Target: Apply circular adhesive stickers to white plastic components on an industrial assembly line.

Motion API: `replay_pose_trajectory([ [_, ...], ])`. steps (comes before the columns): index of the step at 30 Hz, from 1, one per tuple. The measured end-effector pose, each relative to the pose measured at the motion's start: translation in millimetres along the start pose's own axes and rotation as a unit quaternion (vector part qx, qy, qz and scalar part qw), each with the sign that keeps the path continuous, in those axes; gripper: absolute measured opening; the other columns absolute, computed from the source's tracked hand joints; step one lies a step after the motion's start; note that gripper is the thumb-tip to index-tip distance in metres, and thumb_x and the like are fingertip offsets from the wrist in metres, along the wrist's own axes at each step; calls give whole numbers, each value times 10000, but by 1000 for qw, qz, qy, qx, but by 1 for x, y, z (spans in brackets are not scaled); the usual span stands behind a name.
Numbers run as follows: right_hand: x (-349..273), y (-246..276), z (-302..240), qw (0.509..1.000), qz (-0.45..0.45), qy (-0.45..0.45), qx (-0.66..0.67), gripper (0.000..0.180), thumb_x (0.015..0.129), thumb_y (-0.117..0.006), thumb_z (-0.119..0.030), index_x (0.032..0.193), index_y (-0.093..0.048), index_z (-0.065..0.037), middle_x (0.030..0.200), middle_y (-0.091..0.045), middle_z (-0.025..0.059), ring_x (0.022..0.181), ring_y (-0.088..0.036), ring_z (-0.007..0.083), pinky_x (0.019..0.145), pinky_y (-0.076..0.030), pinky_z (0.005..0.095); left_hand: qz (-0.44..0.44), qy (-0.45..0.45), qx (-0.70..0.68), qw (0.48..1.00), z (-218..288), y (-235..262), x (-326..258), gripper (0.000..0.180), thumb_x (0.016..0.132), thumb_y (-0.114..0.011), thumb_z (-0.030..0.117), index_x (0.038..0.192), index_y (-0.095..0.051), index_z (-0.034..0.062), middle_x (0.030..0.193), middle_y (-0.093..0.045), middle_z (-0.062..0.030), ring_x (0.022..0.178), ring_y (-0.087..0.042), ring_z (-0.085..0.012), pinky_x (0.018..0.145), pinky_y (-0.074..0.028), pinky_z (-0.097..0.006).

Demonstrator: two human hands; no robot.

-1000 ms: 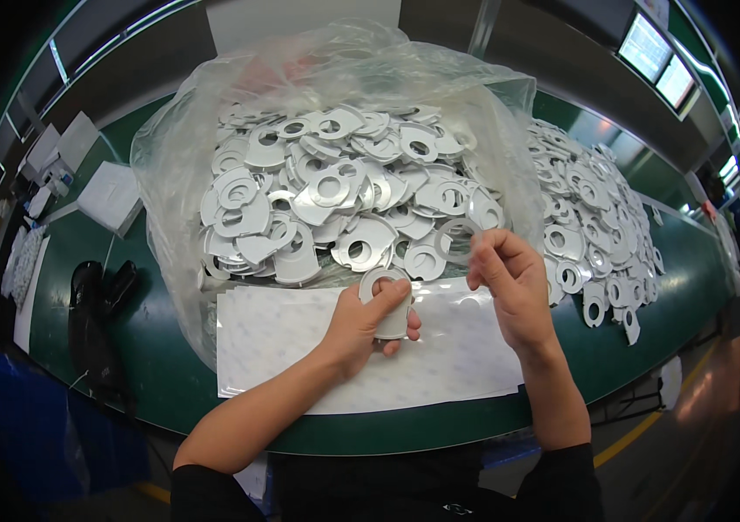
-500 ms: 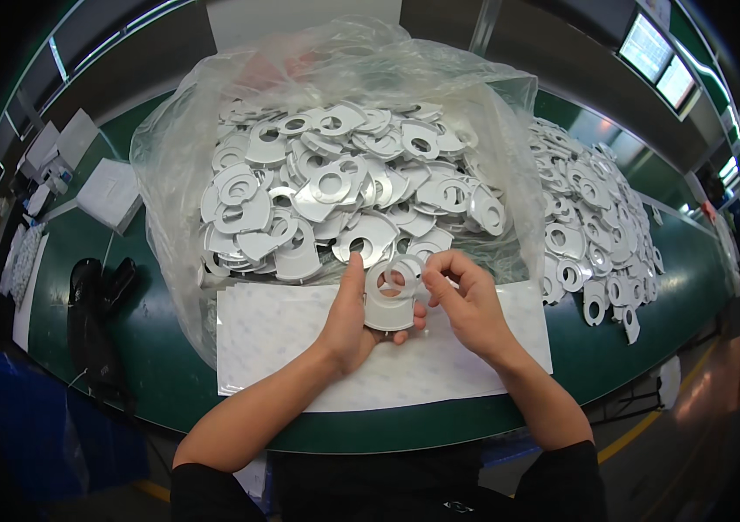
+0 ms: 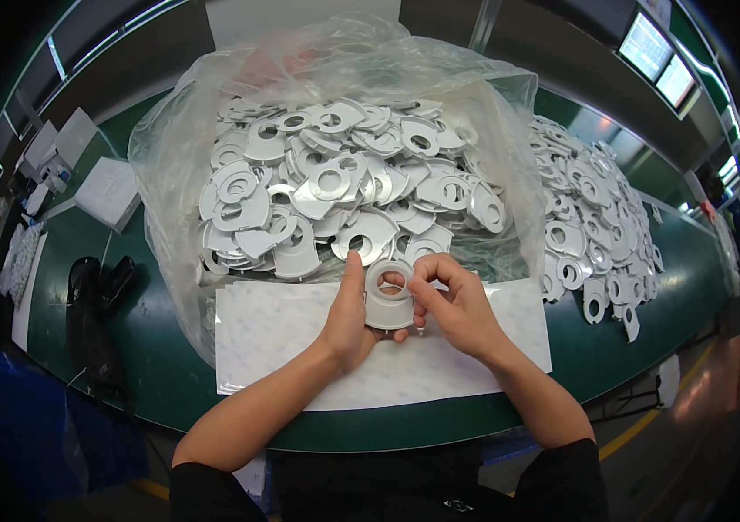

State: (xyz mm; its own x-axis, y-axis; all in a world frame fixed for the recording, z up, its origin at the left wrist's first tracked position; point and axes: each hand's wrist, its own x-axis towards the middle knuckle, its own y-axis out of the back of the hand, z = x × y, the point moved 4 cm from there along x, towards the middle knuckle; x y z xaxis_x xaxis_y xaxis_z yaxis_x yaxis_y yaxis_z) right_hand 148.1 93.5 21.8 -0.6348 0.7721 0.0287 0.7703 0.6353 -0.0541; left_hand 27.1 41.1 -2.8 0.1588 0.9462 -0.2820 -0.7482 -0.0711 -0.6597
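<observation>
My left hand (image 3: 350, 322) is closed round a white flat plate-like part (image 3: 388, 312) with a large round hole, gripping it by its sides above the white sheets. A thin pale ring (image 3: 374, 277) lies about the hole. Thumb and forefinger of my right hand (image 3: 457, 306) are pinched at the right edge of this ring, against the part; their tips partly hide that edge. Just beyond both hands, a big heap of similar white parts (image 3: 331, 184) lies in a clear plastic bag (image 3: 174, 187).
White sheets (image 3: 287, 383) lie under my hands on the green table (image 3: 440, 431). To the right spreads a second pile of white parts (image 3: 596, 209). A black tool-like object (image 3: 91, 331) and a white box (image 3: 109, 193) are on the left.
My right hand has brought the thin ring down and leftward onto the part, where it now sits around the hole. The left hand keeps its hold in nearly the same place.
</observation>
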Motion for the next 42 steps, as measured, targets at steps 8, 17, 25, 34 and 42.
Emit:
replay_pose_trajectory([
  [8, 0, 0, -1, 1000, -9, -8, -3, 114, 906, -561, -92, 893, -534, 18, 948, -475, 50, 638, -542, 90, 564, -473, 208, 0, 2, -1, 1000, -1, 1, 0, 696, 903, -102, 670, 978, -521, 119, 887, -608, -70, 767, -592, -175, 545, -429, -277],
  [17, 1, 0, -4, 1000, -10, -14, -9, 110, 900, -564, -86, 880, -535, 18, 944, -472, 50, 645, -543, 90, 569, -476, 211, -1, 3, 4, 1000, 0, 0, 0, 721, 894, -95, 682, 983, -528, 113, 882, -607, -71, 764, -592, -170, 539, -427, -272],
  [25, 1, 0, -4, 1000, -9, -10, -20, 112, 896, -567, -84, 861, -545, 20, 939, -470, 54, 632, -550, 88, 556, -468, 201, 0, 4, 7, 1000, 0, 0, 0, 722, 898, -92, 676, 988, -525, 105, 878, -603, -75, 760, -591, -174, 535, -424, -273],
  [34, 0, -3, -7, 997, 16, 26, -71, 93, 886, -576, -72, 854, -540, 8, 921, -473, 57, 590, -551, 79, 535, -454, 193, -1, 8, -1, 1000, 2, -2, -1, 695, 904, -85, 665, 969, -498, 109, 889, -598, -84, 756, -592, -184, 531, -418, -274],
  [42, -1, 0, -10, 954, 52, 154, -253, 135, 858, -626, -100, 910, -552, 1, 867, -541, 63, 554, -552, 93, 511, -455, 215, 2, 8, -18, 1000, 0, -1, 0, 678, 899, -90, 675, 922, -477, 118, 917, -595, -89, 756, -591, -191, 535, -415, -275],
])
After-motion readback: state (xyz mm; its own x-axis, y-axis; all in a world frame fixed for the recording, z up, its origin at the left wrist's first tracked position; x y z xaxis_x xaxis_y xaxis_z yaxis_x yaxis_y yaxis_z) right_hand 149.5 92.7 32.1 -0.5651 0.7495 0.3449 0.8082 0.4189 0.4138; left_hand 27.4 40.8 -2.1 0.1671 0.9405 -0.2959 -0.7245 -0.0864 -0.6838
